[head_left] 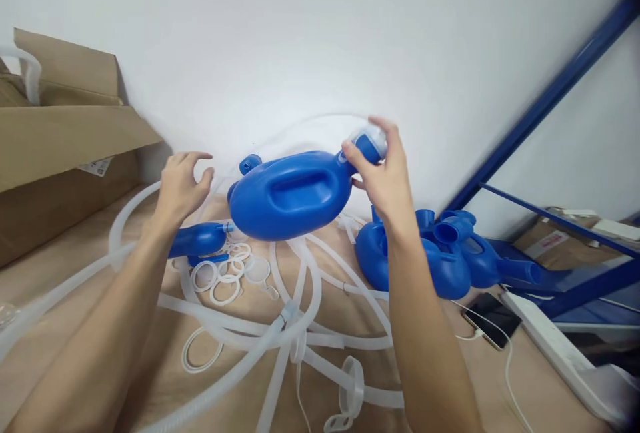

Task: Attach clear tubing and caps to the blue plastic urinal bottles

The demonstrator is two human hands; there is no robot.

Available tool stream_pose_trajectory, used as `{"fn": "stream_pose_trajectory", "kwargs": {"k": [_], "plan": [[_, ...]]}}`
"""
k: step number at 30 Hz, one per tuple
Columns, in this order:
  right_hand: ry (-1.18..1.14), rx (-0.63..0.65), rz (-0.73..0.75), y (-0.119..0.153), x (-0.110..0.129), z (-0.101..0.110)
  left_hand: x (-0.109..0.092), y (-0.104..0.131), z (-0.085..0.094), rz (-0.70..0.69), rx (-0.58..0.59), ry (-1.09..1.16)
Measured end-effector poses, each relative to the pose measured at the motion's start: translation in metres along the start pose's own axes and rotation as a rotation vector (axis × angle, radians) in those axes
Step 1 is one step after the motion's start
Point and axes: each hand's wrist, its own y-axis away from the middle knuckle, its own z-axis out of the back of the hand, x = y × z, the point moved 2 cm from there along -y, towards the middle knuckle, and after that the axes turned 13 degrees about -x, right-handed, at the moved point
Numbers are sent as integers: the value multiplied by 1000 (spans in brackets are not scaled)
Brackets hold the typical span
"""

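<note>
A large blue plastic bottle (250,200) with a moulded grip recess is held up on its side above the table, its neck toward the right. My right hand (387,176) is closed round that neck, thumb in front, where a translucent whitish cap (379,140) covers the end. To the left of the bottle, my left hand (183,183) is raised and empty, its fingers and thumb apart and not touching the bottle. Below the left hand lies another blue bottle (203,240), partly hidden by my forearm. Several white rings (225,290) lie near it.
Translucent hoses (240,326) spread over the brown-covered table. More blue bottles (445,266) are grouped at the right, close to a phone (493,320) with a white cable. A cardboard box (65,153) stands at the left; blue shelving (555,103) rises at the right.
</note>
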Motion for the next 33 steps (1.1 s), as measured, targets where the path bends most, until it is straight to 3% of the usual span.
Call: {"fn": "stream_pose_trajectory", "kwargs": {"k": [2,4,6,9,12,16,18,20,27,33], "plan": [[-82,-16,-277,21,-16,-3,-29,0,-1,1,118,221],[-150,-17,-508,40,-31,-11,-55,4,-3,-54,331,356],[-195,-15,-648,56,-43,-18,-74,11,-7,-161,504,350],[-219,95,-763,72,-56,-25,-81,17,-15,-282,593,268],[16,242,-618,78,-57,-22,-73,17,-22,-297,598,239],[499,213,-46,76,-39,-17,-67,9,-17,-370,463,210],[535,264,134,76,-32,-21,-70,6,-11,-430,423,169],[517,307,219,76,-32,-28,-76,5,-6,-472,430,103],[274,389,194,76,-48,-37,-86,8,-5,-495,487,-17],[-162,413,-48,70,-47,-25,-72,5,-4,-449,436,84]]}}
